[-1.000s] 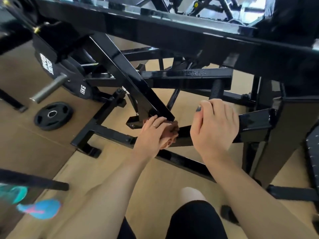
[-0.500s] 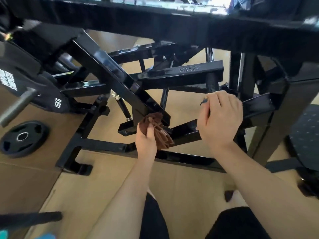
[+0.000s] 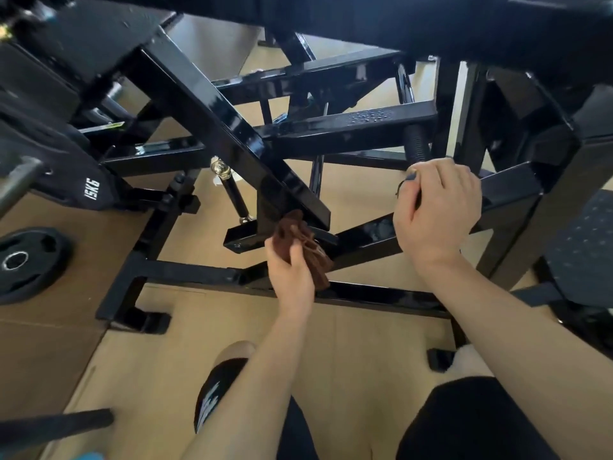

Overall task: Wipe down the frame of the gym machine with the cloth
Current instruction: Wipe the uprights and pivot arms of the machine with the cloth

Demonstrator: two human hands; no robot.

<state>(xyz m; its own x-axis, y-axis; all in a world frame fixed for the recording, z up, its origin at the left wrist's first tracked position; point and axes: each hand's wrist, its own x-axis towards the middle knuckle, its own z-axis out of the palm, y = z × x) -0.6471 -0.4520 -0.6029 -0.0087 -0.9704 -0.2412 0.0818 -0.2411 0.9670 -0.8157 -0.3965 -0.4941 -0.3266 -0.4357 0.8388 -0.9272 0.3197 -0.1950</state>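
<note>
pressing bunched cloth against diagonal frame beam's lower end.

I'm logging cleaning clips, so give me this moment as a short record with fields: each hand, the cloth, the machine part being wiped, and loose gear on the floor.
left hand: grips the cloth
cloth: brown, bunched, pressed against the frame
right hand: grips a black bar of the frame
frame: black, glossy; wiping at foot of diagonal beam
weight plate: black, flat on floor, left

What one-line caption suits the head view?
Left hand presses brown cloth against black machine frame; right hand grips a bar.
</note>
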